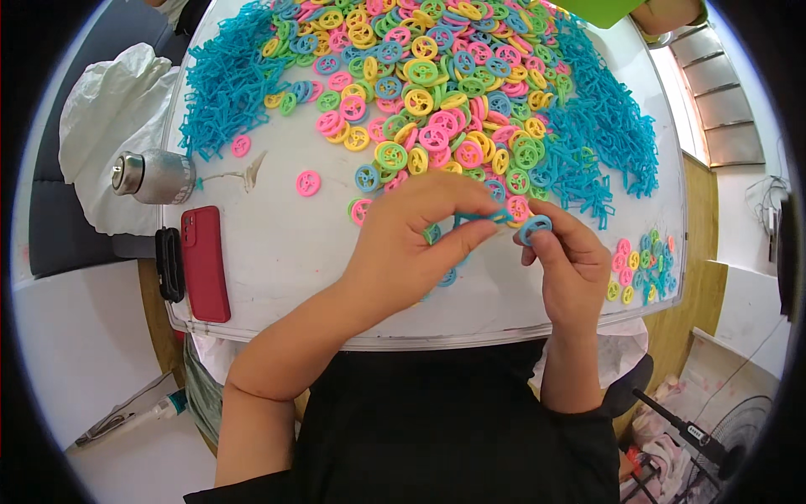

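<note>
Between the thumb and fingers of my left hand is a small blue plastic stick piece, its end pointing toward my right hand. My right hand pinches a light blue plastic wheel with spokes, held up just beside the stick piece. Whether the two parts touch, I cannot tell. Beyond my hands spreads a big heap of spoked plastic wheels in pink, yellow, green and blue. A few wheels under my left hand are partly hidden.
Blue stick pieces are piled at the left and right of the white table. A small group of wheels and sticks lies near the right edge. A red phone and a silver bottle are at the left.
</note>
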### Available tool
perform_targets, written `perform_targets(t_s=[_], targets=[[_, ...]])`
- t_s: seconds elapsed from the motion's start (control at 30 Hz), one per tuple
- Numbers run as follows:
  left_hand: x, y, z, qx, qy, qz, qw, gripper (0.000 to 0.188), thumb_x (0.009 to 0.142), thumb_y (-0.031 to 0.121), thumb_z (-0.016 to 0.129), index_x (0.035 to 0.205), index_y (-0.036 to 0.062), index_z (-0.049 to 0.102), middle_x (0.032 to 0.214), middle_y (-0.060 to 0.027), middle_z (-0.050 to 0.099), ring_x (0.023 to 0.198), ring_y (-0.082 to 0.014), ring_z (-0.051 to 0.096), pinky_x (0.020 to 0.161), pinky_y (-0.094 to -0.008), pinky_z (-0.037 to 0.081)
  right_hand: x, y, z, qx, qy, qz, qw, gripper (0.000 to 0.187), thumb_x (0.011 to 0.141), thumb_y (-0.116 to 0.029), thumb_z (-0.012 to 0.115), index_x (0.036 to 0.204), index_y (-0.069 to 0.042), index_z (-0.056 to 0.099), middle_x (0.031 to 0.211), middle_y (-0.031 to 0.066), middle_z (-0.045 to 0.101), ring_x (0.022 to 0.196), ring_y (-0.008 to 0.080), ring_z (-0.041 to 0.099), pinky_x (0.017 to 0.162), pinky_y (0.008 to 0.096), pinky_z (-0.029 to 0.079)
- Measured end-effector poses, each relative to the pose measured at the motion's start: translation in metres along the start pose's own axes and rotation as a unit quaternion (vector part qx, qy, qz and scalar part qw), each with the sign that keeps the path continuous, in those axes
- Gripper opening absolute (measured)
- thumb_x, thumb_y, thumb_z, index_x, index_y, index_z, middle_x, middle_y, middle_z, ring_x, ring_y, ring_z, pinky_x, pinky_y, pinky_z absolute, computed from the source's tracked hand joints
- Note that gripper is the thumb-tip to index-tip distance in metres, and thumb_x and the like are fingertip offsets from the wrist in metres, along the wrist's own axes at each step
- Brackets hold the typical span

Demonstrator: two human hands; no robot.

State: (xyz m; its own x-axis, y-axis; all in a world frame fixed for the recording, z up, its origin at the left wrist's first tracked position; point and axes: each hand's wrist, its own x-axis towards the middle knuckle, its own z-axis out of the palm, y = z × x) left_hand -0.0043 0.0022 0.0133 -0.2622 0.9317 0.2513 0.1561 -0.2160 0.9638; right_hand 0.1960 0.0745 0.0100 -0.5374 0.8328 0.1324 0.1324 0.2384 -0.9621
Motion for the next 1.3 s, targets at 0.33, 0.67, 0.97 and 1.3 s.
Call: perform_targets(t_s=[0.33,0.67,0.97,1.3], targets=[[-0.004,0.003,0.008,0.131,-0.012,0.095,0.987,0.022,0.079,0.004,0.076,0.101,0.0055,0.072,0.097,-0.01,0.071,0.085,-0.0264,0.068,0.071,-0.035,0.054,0.004,-0.013,0.015,0.402,0.018,0.184,0.897,0.009,0.096,-0.007,0.064,0.103,-0.001,0.063,0.101,0.0091,0.071,0.088,0.0169,0.07,0.081,0.0345,0.061],[-0.006,0.012,0.007,0.252,-0.02,0.196,0.947,0.037,0.074,0.003,0.081,0.109,0.0088,0.071,0.106,-0.0096,0.07,0.091,-0.0254,0.068,0.074,-0.0344,0.054,0.003,-0.022,0.019,0.084,0.036,0.061,0.994,0.022,0.1,-0.009,0.058,0.119,0.003,0.061,0.101,0.0086,0.068,0.089,0.0121,0.066,0.075,0.0299,0.061],[-0.007,0.015,0.003,0.121,-0.074,0.057,0.988,0.046,0.075,0.012,0.086,0.115,0.0067,0.065,0.105,-0.0065,0.072,0.097,-0.0224,0.071,0.079,-0.0331,0.053,-0.005,-0.031,0.003,-0.029,-0.048,-0.019,0.998,0.038,0.087,0.001,0.067,0.125,-0.001,0.065,0.095,0.0092,0.066,0.077,0.0152,0.064,0.066,0.0257,0.051],[-0.013,0.015,0.008,0.225,-0.049,0.048,0.972,0.039,0.076,0.02,0.085,0.112,0.0111,0.071,0.103,-0.0062,0.071,0.099,-0.0277,0.066,0.078,-0.0374,0.053,0.004,-0.033,-0.013,-0.198,-0.111,-0.112,0.967,0.041,0.085,0.0,0.071,0.125,-0.003,0.066,0.069,0.0034,0.06,0.065,0.0117,0.061,0.059,0.0251,0.048]])
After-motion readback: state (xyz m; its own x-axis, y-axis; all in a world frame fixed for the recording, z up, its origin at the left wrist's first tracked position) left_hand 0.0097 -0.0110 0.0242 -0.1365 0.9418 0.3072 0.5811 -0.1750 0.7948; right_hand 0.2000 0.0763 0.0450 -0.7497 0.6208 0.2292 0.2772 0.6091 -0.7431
